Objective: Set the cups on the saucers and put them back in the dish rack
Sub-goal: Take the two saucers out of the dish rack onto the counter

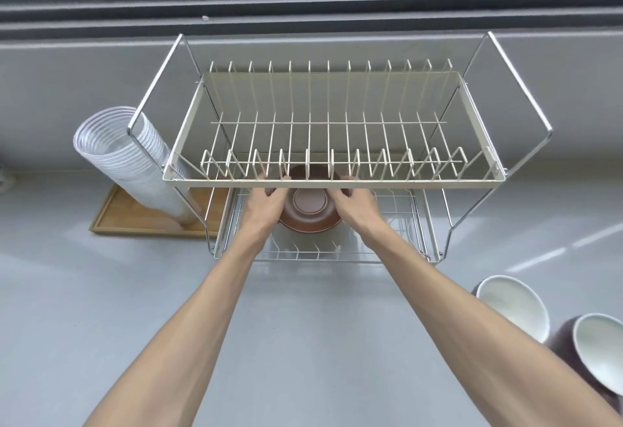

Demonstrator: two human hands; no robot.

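Two cups (512, 305) nearby; both hands (266, 205) hold one saucer (310, 210).

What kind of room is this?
Probably a kitchen counter by a window: there's a two-level dish rack, a stack of plastic cups beside it, and bowls on the grey counter.

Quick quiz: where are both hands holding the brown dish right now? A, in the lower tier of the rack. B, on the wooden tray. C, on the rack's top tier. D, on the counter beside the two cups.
A: the left hand and right hand grip the brown dish in the dish rack's lower tier, beneath the top tier.
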